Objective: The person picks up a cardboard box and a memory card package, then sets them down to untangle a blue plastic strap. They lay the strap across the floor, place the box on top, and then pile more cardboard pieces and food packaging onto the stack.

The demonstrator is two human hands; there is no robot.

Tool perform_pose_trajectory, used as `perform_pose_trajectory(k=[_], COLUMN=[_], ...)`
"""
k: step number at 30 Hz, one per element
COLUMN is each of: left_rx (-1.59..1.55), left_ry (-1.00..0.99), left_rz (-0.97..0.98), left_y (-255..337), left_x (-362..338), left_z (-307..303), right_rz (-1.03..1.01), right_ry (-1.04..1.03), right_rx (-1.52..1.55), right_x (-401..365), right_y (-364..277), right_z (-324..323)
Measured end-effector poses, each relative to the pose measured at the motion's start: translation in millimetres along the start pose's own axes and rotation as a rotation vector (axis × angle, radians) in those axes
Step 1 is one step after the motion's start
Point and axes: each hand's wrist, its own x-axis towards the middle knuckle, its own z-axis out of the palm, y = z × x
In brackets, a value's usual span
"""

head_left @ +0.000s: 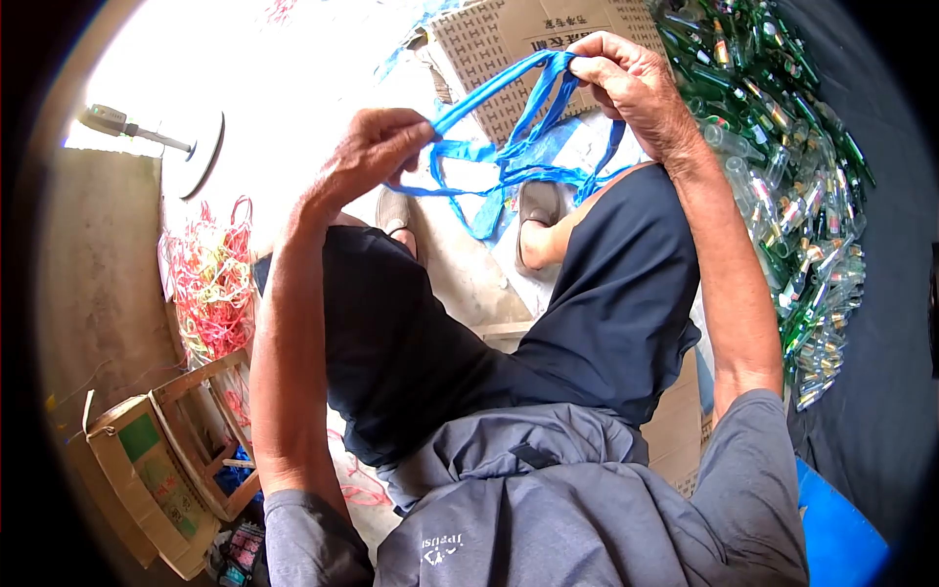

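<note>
Between my two hands a blue plastic strip (486,93) is stretched, with several loops hanging below it. My left hand (377,152) is closed, pinching the strip's lower left end between thumb and fingers. Higher up and to the right, my right hand (631,88) pinches a gathered part of the same strip. The dangling blue loops (499,178) overlap the floor and my shoes in this view. Behind my right hand stands a printed cardboard box (489,44).
Many green and clear glass bottles (773,127) are heaped at the right. A tangle of pink and white strapping (210,279) hangs at the left, above a wooden frame (201,391) and a flattened carton (156,479). A fan-like round thing on a rod (201,152) is upper left.
</note>
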Motion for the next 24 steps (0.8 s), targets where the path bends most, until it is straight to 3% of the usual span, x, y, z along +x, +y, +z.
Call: perform_pose_trajectory(k=[1,3,5,9,10,11,13,20,24], left_rx=[-0.010,0.265,0.417,0.030,0.034,-0.071,-0.167,-0.453,-0.326], left_ry=[-0.093,0.030,0.346,0.327,0.296,0.210,0.219,0.432,0.521], left_rz=[-0.042,0.008,0.242,0.010,0.131,0.134,0.148,0.061,0.046], left_y=[4.9,0.3,-15.3,42.5,46.2,44.5,48.4,46.4,44.5], left_x=[-0.5,0.3,2.1,-2.1,-2.2,1.1,2.3,8.6,7.7], left_z=[-3.0,5.4,23.4,43.9,52.6,61.6,84.2,118.6,118.7], right_rz=[-0.028,-0.089,0.015,0.077,0.093,0.108,0.123,0.194,0.209], right_ry=[-0.019,-0.058,-0.084,-0.144,-0.154,-0.165,-0.203,-0.278,-0.333], right_rx=[-0.007,-0.029,-0.038,-0.057,-0.063,-0.069,-0.032,0.040,0.071], right_x=[1.0,0.6,-3.0,-8.8,-10.0,-10.3,-11.9,-19.2,-19.1], right_y=[-0.6,-2.4,-10.8,-18.1,-20.1,-21.5,-20.0,-19.0,-17.7], right_z=[-0.3,2.0,3.6,9.0,10.8,12.3,14.2,12.9,11.5])
